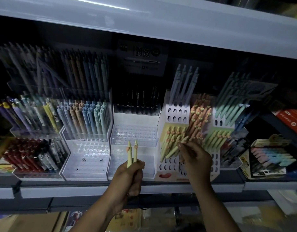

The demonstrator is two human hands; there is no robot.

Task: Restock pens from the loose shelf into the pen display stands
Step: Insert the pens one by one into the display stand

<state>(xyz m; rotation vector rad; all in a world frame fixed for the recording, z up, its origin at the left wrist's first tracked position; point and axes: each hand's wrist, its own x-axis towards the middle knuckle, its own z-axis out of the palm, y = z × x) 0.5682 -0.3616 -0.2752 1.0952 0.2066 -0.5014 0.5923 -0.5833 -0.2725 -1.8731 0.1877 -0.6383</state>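
Observation:
My left hand (130, 176) grips two pale yellow-green pens (132, 154) upright, their pink heart tops level with the clear stand behind. My right hand (194, 158) pinches one more yellow-green pen (173, 151) at the white cardboard display stand (168, 169), among the yellow-green pens standing in its front left holes. Several orange pens (200, 119) fill the stand's middle, and green ones (216, 139) stand to the right. Several holes in the stand's lowest row are open.
A clear tiered stand (133, 136) with bare holes sits just left of the white stand, behind my left hand. Further left are clear stands packed with blue, brown, purple and red pens (87, 118). Boxed stock (270, 158) sits at the right. The upper shelf (161, 25) overhangs closely.

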